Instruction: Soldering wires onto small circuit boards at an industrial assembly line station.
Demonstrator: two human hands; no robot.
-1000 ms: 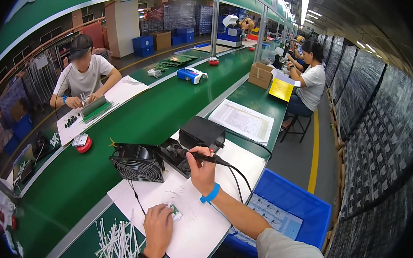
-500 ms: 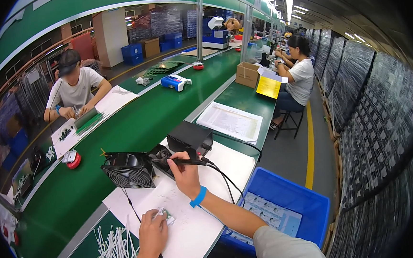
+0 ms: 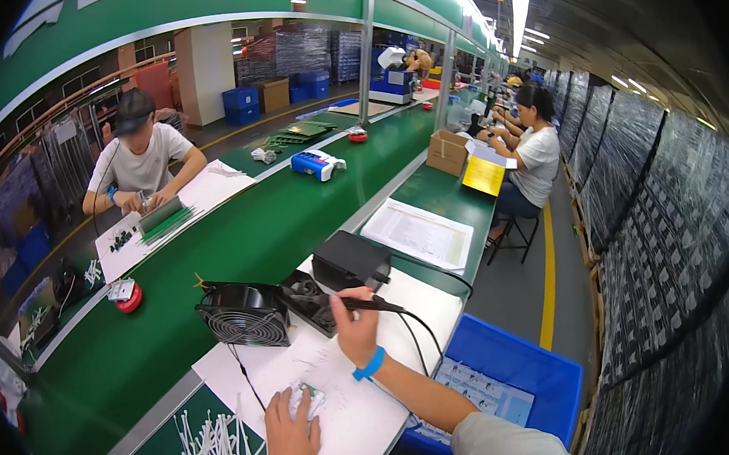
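My right hand (image 3: 357, 336) grips a black soldering iron (image 3: 377, 303) by its handle, its front end at the dark iron stand (image 3: 309, 301). A cable runs from the handle's rear. Lower down, my left hand (image 3: 291, 435) rests on a small green-and-white circuit board (image 3: 311, 398), fingers pressing its left side against the white work sheet (image 3: 370, 421). Beside the stand is a black fan (image 3: 244, 319) with a round wire guard. A black box-shaped unit (image 3: 350, 261) sits behind my right hand. White cable pieces with green boards (image 3: 218, 451) lie heaped left of my left hand.
A blue bin (image 3: 526, 360) holding printed sheets stands at my right. Papers (image 3: 420, 234) lie beyond the black unit. Across the green belt (image 3: 177, 325), which carries a blue-and-white device (image 3: 318, 165), a person (image 3: 146, 150) works; another (image 3: 536, 148) sits further along on my side.
The whole view has shifted, so the bench appears lower and further right. My right hand still has the soldering iron at the stand, and my left hand stays on the board.
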